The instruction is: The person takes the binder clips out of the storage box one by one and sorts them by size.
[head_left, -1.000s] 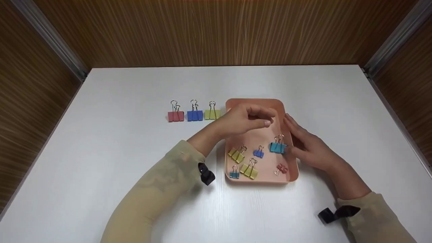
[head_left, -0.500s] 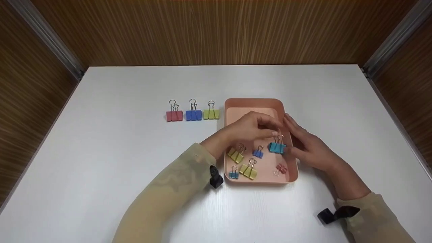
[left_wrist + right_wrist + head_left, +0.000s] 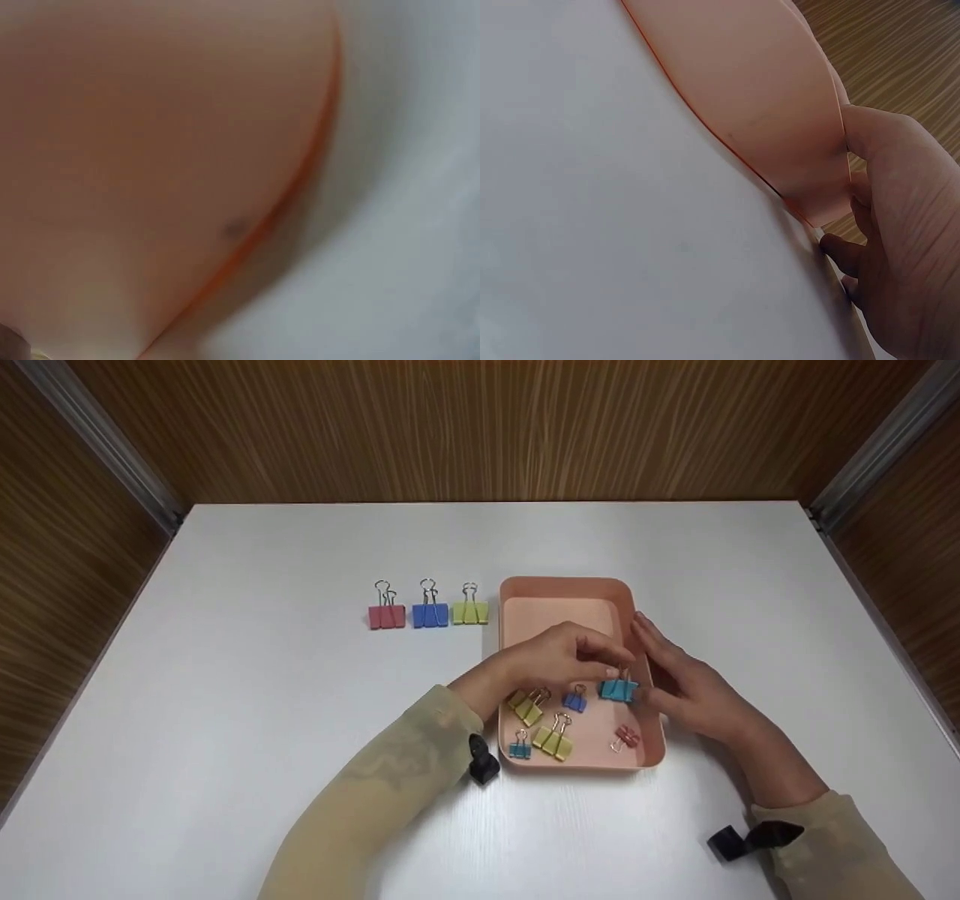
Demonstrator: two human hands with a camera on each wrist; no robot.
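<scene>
Tray: rounded-corner, smooth pink plastic tray (image 3: 570,592) on matte white table (image 3: 262,697).
Clip: teal metal binder clip with wire handles (image 3: 618,689), inside tray's right side.
Left hand (image 3: 559,656): fingertips curled, pinching the clip's handles; lowered since before.
Right hand (image 3: 686,686): relaxed fingers resting against tray's right wall, unchanged.

My left hand (image 3: 559,656) reaches the wire handles of the teal metal binder clip (image 3: 618,688), which sits upright near the right wall of the shallow pink plastic tray (image 3: 564,586); my right hand (image 3: 686,686) braces that wall.
</scene>
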